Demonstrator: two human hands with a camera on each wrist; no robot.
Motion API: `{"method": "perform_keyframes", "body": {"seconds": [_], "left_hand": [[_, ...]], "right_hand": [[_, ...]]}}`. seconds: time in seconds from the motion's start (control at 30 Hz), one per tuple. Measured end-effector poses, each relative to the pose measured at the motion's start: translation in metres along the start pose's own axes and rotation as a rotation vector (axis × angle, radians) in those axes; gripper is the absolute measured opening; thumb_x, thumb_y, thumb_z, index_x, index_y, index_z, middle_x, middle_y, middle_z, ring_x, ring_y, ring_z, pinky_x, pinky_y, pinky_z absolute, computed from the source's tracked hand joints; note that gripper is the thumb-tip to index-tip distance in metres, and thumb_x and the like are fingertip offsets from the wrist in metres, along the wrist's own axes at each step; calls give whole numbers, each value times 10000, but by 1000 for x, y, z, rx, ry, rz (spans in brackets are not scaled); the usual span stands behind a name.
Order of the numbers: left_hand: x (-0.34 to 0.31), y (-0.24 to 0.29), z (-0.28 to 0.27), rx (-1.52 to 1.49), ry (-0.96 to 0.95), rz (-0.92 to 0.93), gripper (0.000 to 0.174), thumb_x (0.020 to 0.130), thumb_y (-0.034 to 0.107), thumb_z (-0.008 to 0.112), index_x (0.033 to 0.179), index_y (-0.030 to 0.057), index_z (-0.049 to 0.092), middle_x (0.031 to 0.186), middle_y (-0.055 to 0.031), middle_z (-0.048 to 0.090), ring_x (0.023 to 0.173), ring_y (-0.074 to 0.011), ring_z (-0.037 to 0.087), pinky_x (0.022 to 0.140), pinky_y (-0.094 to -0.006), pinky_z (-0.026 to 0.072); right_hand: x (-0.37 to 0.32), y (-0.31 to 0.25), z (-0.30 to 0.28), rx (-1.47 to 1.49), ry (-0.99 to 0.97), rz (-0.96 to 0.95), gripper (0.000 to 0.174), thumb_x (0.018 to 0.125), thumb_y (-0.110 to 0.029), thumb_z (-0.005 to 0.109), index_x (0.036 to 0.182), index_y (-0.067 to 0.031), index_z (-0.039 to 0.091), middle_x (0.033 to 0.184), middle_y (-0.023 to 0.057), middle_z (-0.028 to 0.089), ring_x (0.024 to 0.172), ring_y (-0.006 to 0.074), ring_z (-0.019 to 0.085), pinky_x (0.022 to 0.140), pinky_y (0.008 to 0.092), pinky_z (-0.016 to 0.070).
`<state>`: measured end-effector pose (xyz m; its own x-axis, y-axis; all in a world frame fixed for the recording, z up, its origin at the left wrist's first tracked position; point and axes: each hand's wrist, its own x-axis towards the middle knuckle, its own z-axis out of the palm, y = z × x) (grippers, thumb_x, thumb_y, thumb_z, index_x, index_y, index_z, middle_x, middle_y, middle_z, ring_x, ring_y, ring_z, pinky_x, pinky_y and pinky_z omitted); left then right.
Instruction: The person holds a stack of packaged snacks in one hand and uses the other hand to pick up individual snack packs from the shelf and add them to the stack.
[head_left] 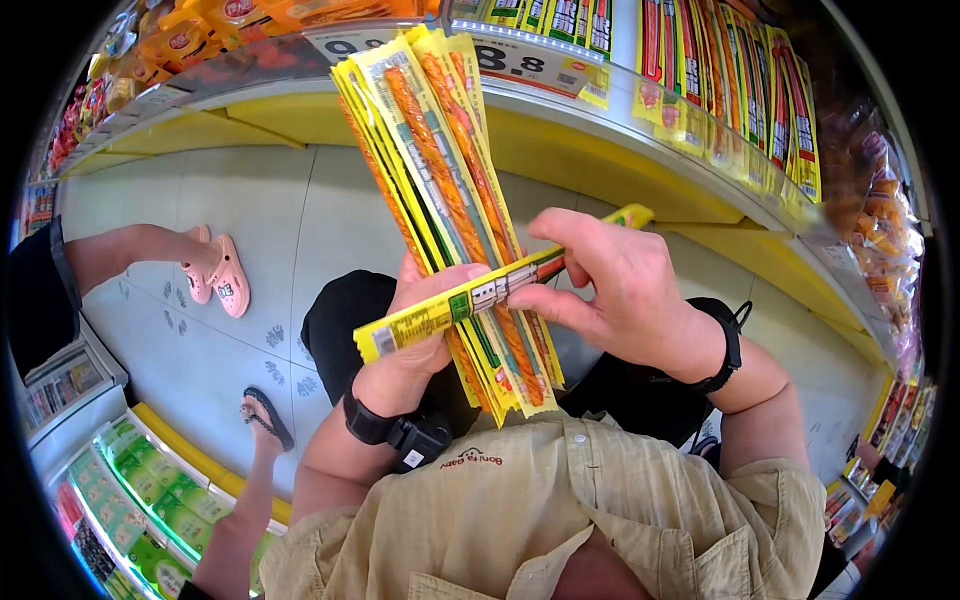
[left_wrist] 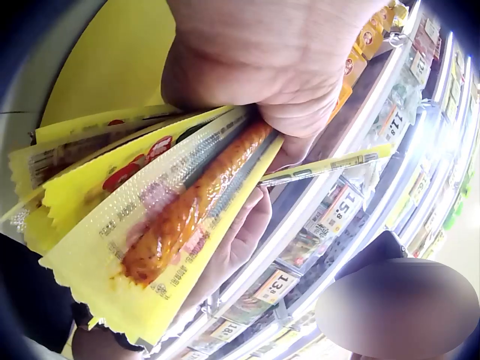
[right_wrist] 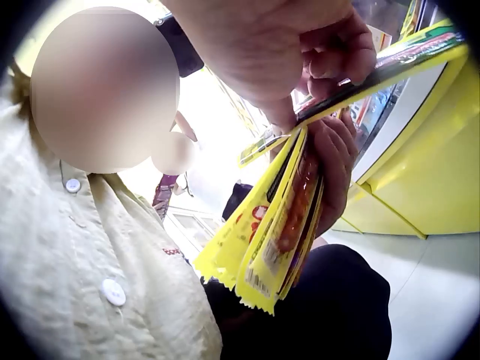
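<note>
The left hand [head_left: 415,345] grips a bundle of long, flat yellow plastic packets [head_left: 440,150], each with an orange-red sausage stick inside. Its fingers are curled behind the lower part of the bundle, and the thumb [head_left: 450,280] is pressed on the front. The bundle stands nearly upright in front of the chest, fanned at the top and tilted slightly right, with its serrated lower ends hanging below the hand.

The right hand [head_left: 625,295] pinches a single yellow packet of the same kind [head_left: 440,315] between thumb and forefinger, the other fingers curled close beside them. This single packet lies crosswise over the front of the bundle, touching it. Its left end is lower and sticks out past the left hand, and its right end rises behind the right hand.

The crossing packet and the right hand cover the middle of the bundle, and the bundle's top hides part of a white price strip [head_left: 500,55] on the far yellow shelf [head_left: 600,150]. More red-and-yellow packets [head_left: 740,90] hang far right, and orange packs [head_left: 200,25] lie far left.

Below is a pale tiled floor [head_left: 250,200]. On it, to the left, are another person's pink clogs [head_left: 228,280] and a foot in a black sandal [head_left: 268,418]. Green packs [head_left: 150,490] fill a low shelf near left. A beige buttoned shirt [head_left: 560,500] is nearest.
</note>
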<state>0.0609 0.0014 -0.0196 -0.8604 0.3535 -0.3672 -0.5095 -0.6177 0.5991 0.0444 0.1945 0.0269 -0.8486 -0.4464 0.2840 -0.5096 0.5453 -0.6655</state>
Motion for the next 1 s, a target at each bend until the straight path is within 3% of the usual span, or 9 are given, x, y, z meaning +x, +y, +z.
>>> {"method": "perform_keyframes", "body": {"seconds": [0.17, 0.37, 0.47, 0.5, 0.63, 0.73, 0.83, 0.9, 1.0], "left_hand": [[-1, -15, -8, -112, 20, 16, 367, 866, 122, 597, 1210, 57, 484, 1110, -84, 597, 978, -182, 613, 860, -331, 519], [2, -1, 4, 26, 45, -49, 380, 800, 92, 586, 1162, 20, 492, 1001, -93, 618, 872, -169, 629, 801, -315, 524], [-1, 4, 10, 28, 50, -76, 387, 779, 101, 589, 1136, -16, 496, 957, -140, 616, 853, -254, 649, 777, -381, 543], [-4, 7, 18, 51, 96, -82, 385, 777, 102, 589, 1125, -31, 496, 952, -157, 611, 848, -286, 653, 768, -409, 549], [2, 4, 13, 3, 33, -112, 477, 762, 131, 605, 1179, -14, 426, 1002, -166, 562, 875, -301, 633, 815, -467, 532], [1, 7, 15, 5, 26, -120, 473, 763, 139, 605, 1174, -14, 429, 1002, -166, 560, 870, -300, 633, 816, -465, 531], [-1, 8, 14, -1, 4, -112, 470, 761, 141, 603, 1170, -14, 430, 980, -165, 557, 865, -295, 633, 811, -469, 530], [-1, 8, 15, -2, -2, -104, 469, 760, 139, 601, 1168, -16, 429, 967, -162, 555, 860, -292, 634, 801, -472, 532], [-3, 7, 14, -114, -7, -96, 375, 790, 52, 574, 1145, -16, 475, 952, -157, 605, 854, -306, 656, 771, -429, 556]], "right_hand": [[-5, 2, -5, -77, -144, 115, 321, 792, -267, 694, 1005, -84, 539, 683, 79, 629, 575, 270, 616, 495, 349, 481], [-11, 7, -5, 358, -235, 297, 236, 820, -207, 673, 967, -73, 546, 647, 95, 606, 553, 293, 597, 480, 347, 452], [-5, -1, -40, 481, -260, 261, 191, 828, -181, 661, 937, -58, 562, 621, 96, 577, 544, 245, 600, 487, 314, 438], [-2, -8, -63, 472, -360, 351, 178, 827, -164, 664, 920, -42, 573, 614, 76, 559, 551, 166, 596, 498, 274, 426], [-15, -18, -111, 840, 110, 395, 455, 622, -215, 858, 900, -1, 569, 719, 43, 612, 646, 125, 606, 581, 229, 475], [-25, -5, -147, 957, 144, 15, 500, 631, -219, 850, 952, -5, 533, 730, 64, 608, 701, 155, 615, 653, 267, 520], [-17, -22, -159, 756, 272, -128, 334, 785, -172, 731, 991, -25, 513, 718, 74, 587, 713, 184, 603, 676, 305, 527], [-4, -28, -152, 193, 304, -67, 277, 810, -118, 664, 1027, -24, 520, 758, 80, 577, 728, 193, 601, 670, 313, 507], [45, 0, -140, -308, 87, -56, 324, 799, -44, 607, 1112, -65, 529, 839, 108, 552, 760, 258, 590, 665, 333, 475]]}}
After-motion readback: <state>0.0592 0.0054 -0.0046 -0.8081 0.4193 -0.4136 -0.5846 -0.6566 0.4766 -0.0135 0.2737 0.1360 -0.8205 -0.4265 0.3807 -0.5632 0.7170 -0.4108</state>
